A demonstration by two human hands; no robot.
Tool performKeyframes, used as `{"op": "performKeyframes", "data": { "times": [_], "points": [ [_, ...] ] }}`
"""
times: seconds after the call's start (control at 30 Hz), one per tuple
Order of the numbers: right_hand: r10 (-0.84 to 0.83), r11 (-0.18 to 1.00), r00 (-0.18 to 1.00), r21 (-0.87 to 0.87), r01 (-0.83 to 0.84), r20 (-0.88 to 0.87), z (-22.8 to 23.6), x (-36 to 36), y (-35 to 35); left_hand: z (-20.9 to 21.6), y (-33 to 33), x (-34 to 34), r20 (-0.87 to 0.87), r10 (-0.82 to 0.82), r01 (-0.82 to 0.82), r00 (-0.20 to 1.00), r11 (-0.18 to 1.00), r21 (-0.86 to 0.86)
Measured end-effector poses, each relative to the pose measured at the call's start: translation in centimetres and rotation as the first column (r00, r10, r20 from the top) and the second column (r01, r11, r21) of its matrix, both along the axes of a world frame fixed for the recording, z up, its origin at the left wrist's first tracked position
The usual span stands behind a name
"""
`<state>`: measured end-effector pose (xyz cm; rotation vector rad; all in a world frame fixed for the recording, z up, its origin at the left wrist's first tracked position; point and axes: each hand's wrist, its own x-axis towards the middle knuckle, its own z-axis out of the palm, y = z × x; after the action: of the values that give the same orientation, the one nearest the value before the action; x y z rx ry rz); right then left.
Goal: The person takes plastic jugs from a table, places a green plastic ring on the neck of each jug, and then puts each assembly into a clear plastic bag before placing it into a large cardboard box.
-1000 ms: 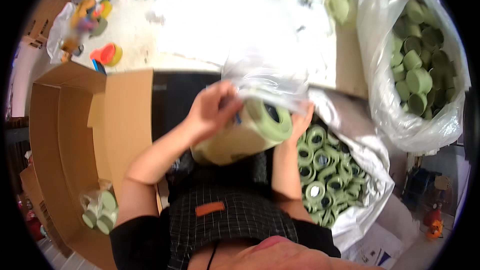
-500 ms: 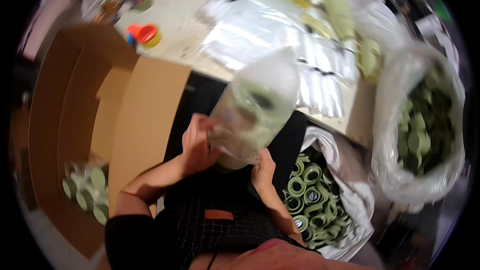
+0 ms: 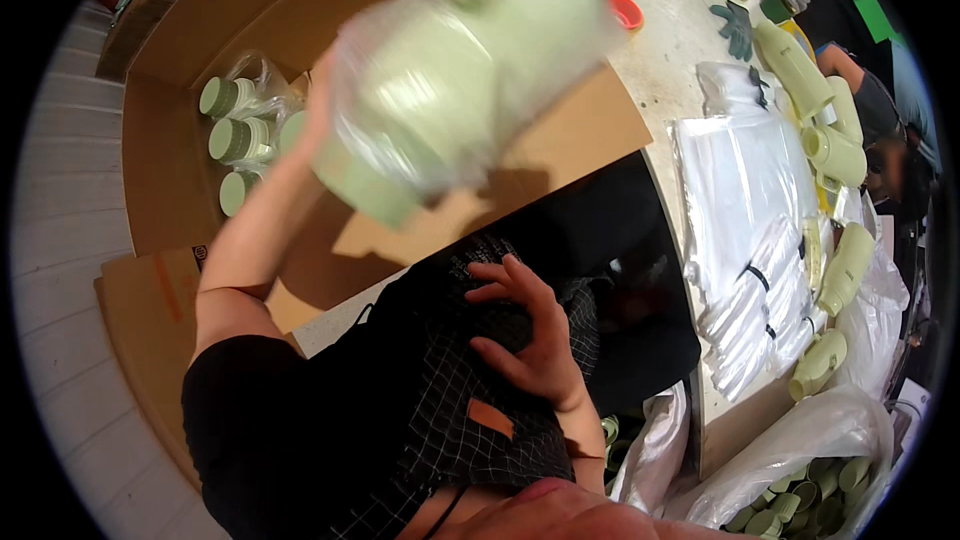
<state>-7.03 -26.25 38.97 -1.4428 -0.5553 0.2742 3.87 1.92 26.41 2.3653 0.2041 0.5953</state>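
Observation:
My left hand (image 3: 318, 105) is closed on a pale green thermos jug (image 3: 470, 70) wrapped in a clear plastic bag. It is tilted, its darker green cap end toward the lower left, over a large open cardboard box (image 3: 580, 135). Most of the fingers are hidden behind the bag. My right hand (image 3: 535, 330) holds nothing and is raised before my black apron, fingers apart. Inside the box, several bagged jugs (image 3: 235, 140) with green caps show at the left.
On the table (image 3: 655, 90) lie a stack of clear plastic bags (image 3: 735, 180), a grey-green glove (image 3: 735, 30) and several green jugs (image 3: 845, 265). At lower right stands a plastic-lined sack (image 3: 800, 430) of green parts. Another person's arm (image 3: 840, 65) shows at far right.
My view has turned left toward the box. The bagged jug has gone from in front of me to over the box in my left hand. My right hand has let go of the bag.

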Motion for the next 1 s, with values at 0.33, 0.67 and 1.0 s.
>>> {"op": "performKeyframes", "data": {
  "times": [0.33, 0.67, 1.0],
  "points": [
    [-0.504, 0.826, 0.834, -0.407, 0.389, -0.226, -5.9, -3.0, -4.5, -17.6, 20.8, 3.6, -0.791, -0.009, 0.118, 0.611, 0.990, 0.080],
    [-0.915, 0.372, 0.403, -0.446, 0.814, -0.029, -3.9, 2.0, -21.9, -10.0, 38.2, 16.0, -0.798, 0.260, 0.098, 0.544, 0.925, 0.368],
    [-0.800, -0.587, -0.594, -0.094, 0.804, -0.087, -9.7, 2.7, -55.3, 9.6, -12.2, 11.5, -0.065, -0.824, 0.736, 0.563, 0.464, 0.493]
  ]
}}
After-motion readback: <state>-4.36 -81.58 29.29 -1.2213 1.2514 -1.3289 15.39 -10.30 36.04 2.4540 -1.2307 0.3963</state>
